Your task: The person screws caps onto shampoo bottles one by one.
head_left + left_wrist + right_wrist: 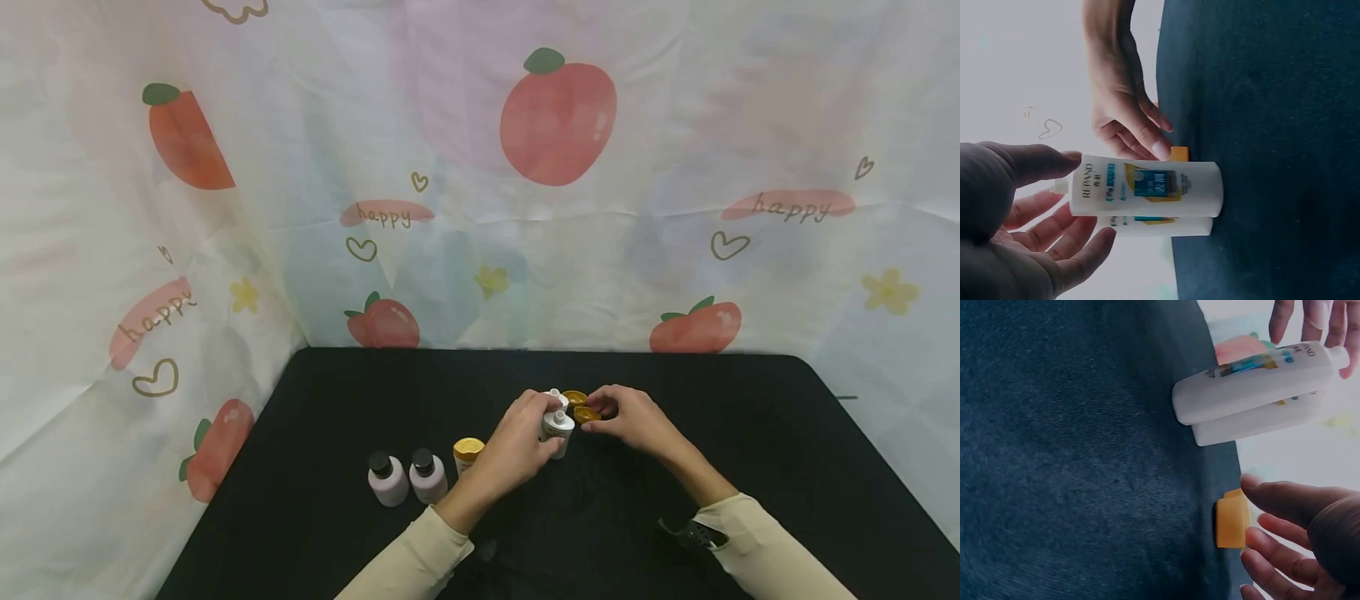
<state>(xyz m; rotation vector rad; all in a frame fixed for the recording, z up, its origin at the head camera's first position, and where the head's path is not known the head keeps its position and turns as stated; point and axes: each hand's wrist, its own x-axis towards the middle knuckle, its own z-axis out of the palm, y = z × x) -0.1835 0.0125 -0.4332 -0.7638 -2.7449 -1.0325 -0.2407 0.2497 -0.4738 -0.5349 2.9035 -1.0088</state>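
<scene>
Two white REPAND bottles (1147,187), their nozzles uncapped, stand close together on the black table, one in front of the other. My left hand (517,437) is around their upper parts, thumb on one side and fingers spread on the other. In the right wrist view, the fingers of the left hand (1317,315) look slightly apart from the front bottle (1247,387). Two yellow caps (587,415) sit right of the bottles. My right hand (633,419) is beside these caps, thumb and fingers parted near the cap (1231,522); whether it touches is unclear.
Left of my left forearm stand two pinkish bottles (387,482) with black caps. A yellow-capped bottle (468,451) is partly hidden by that hand. The black table (337,400) meets a patterned curtain (465,250) at the back.
</scene>
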